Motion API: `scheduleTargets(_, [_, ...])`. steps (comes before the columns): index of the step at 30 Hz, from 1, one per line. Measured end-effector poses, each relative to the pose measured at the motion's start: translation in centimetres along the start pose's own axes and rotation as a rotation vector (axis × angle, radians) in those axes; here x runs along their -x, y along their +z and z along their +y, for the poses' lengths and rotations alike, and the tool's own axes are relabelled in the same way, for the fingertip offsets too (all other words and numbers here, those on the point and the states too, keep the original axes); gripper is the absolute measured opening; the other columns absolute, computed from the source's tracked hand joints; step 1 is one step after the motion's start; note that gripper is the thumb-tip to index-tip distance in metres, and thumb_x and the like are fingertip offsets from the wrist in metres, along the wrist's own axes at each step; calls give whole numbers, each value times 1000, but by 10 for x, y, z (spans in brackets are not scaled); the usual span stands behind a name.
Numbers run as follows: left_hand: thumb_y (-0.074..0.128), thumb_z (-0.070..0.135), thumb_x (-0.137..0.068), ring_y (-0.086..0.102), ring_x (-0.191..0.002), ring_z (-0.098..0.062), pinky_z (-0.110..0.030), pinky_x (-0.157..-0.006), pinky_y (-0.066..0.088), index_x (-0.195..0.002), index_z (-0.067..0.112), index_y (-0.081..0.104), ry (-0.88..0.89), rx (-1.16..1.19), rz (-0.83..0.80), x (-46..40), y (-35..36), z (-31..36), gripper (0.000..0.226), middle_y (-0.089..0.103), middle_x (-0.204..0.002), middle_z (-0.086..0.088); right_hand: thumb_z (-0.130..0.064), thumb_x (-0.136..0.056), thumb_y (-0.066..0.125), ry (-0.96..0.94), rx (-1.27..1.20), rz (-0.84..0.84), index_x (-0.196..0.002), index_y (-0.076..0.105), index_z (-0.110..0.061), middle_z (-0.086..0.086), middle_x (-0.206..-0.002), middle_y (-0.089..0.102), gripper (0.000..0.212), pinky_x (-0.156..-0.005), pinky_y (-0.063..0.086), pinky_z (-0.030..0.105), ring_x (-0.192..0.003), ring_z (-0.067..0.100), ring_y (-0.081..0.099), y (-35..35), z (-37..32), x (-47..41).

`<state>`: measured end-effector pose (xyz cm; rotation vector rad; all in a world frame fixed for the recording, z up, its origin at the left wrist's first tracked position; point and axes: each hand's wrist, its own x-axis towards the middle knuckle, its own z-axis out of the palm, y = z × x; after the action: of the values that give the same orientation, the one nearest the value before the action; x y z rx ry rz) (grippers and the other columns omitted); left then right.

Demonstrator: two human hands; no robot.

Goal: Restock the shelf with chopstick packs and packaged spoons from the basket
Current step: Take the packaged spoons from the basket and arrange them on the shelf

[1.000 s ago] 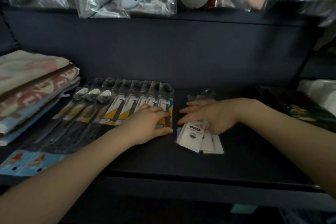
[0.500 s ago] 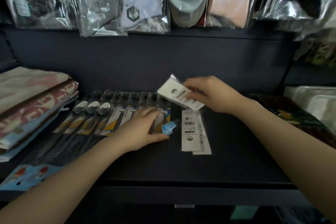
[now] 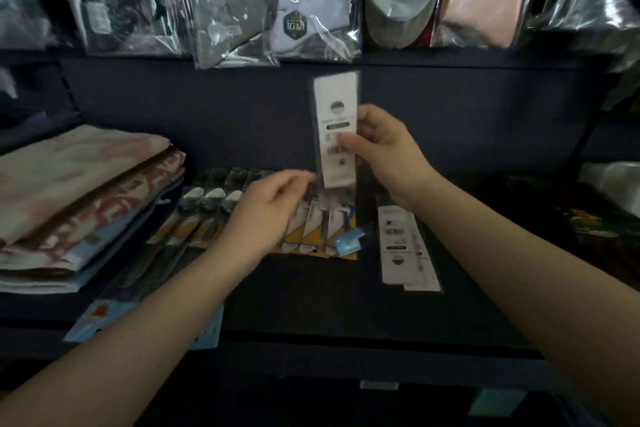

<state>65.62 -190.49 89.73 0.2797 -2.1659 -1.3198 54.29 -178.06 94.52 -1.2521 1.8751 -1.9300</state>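
Observation:
My right hand (image 3: 384,149) holds a long white-carded pack (image 3: 335,128) upright above the dark shelf (image 3: 311,305), its barcode side facing me. My left hand (image 3: 266,215) hovers just under and left of that pack, fingers curled near its lower end, over a row of packaged spoons (image 3: 211,215) with yellow-and-white cards (image 3: 311,236). Whether the left fingers touch the pack I cannot tell. Two more white-carded packs (image 3: 401,246) lie flat on the shelf to the right. A small blue tag (image 3: 348,242) lies between them and the row. The basket is out of view.
Folded patterned cloths (image 3: 79,204) are stacked at the left. Bagged socks and garments (image 3: 311,0) hang from the upper shelf edge. Light blue cards (image 3: 104,319) lie at the front left edge. Dark printed packages (image 3: 595,218) sit at the right.
My right hand lifted one white-carded pack off the pile and turned it upright. My left hand rose from the spoon row toward the pack's lower end. The view tilted upward.

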Motion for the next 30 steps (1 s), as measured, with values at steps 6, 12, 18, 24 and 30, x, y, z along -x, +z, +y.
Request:
scheduleTargets(6, [32,45,-94,69,-76,-16,-26,-67,55,-99,12,65,-432,560,-346,-1,-8,0,47,73,-83,-6,-5,-79,60,-578,595,-217,-87,68,-2,5,-92,65,12,-83,54,33,-89,20,65,4,24,12])
scheduleTargets(12, [53,12,-90,67,-65,-18,-31,-62,56,-87,10,65,-390,408,-201,-3,-1,-12,12,70,-73,-7,13,-80,45,-262,777,-320,-121,58,-9,2,-120,55,48,-94,46,15,-112,9,52,-19,39,26])
scheduleTargets(18, [58,16,-88,65,-71,-18,-31,-67,53,-86,15,66,-317,138,-247,-8,9,-16,8,70,-81,-6,-26,-96,46,262,1082,-512,-97,65,-16,-1,-97,64,21,-85,45,30,-91,13,58,-51,55,35])
scheduleTargets(24, [57,12,-88,66,-66,-9,-24,-64,53,-87,15,64,-362,119,-353,-10,34,-19,8,68,-75,1,-29,-95,47,318,1044,-287,-83,63,-9,4,-83,64,29,-74,47,34,-77,19,59,-61,60,28])
scheduleTargets(30, [55,14,-90,64,-56,3,-11,-49,49,-85,22,60,-292,99,-426,-9,60,-5,11,67,-77,6,-18,-93,53,524,331,116,-75,57,-5,5,-65,53,23,-47,31,23,-55,14,44,-40,75,-6])
